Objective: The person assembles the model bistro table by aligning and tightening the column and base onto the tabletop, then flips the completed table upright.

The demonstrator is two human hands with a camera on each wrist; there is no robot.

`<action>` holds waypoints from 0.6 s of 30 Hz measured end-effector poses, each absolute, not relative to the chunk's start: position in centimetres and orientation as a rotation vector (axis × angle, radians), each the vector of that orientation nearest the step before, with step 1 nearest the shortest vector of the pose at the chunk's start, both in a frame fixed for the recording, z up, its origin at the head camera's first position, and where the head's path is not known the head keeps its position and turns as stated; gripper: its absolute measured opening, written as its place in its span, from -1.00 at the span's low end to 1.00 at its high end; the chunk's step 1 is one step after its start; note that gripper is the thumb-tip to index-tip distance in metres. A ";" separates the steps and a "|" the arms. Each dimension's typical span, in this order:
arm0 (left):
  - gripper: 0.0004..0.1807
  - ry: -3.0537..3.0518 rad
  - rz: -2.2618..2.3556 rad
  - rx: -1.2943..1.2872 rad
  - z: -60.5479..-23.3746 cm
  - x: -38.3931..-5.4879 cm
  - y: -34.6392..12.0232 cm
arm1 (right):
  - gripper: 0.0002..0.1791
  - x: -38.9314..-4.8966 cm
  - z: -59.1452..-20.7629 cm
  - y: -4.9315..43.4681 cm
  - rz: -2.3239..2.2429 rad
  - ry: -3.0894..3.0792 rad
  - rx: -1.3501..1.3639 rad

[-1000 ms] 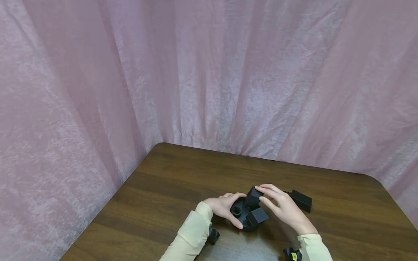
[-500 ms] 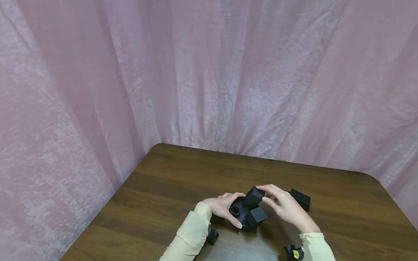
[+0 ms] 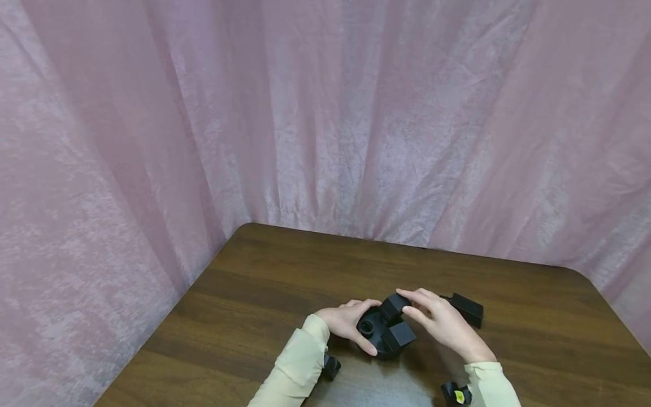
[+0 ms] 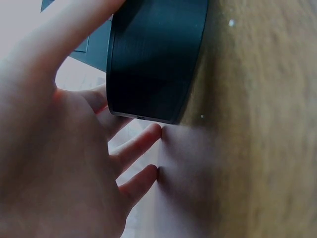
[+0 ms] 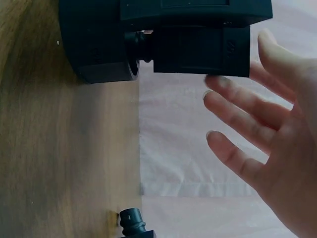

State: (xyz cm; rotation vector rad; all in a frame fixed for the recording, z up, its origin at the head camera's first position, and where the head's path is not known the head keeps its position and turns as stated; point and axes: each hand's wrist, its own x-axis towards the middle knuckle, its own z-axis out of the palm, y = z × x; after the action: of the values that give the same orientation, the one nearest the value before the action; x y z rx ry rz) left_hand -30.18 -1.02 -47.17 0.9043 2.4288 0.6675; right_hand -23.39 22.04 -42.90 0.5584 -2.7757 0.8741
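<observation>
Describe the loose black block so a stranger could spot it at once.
On the brown wooden table, find the round black base gripped by the person's left hand. From there look right, just beyond the right hand, to a black rectangular block. Unlike the two similar black blocks on the base, this one lies directly on the table.
</observation>
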 end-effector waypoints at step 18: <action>0.01 2.408 0.684 0.903 -47.0 -30.1 -1.1 | -0.63 -23.2 -43.2 20.8 0.875 -2.820 0.624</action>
State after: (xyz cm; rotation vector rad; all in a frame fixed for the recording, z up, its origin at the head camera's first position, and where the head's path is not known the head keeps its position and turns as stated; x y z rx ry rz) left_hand -30.08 -1.11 -47.03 0.9030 2.4083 0.6842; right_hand -23.20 20.76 -43.22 0.6237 -2.8204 0.8755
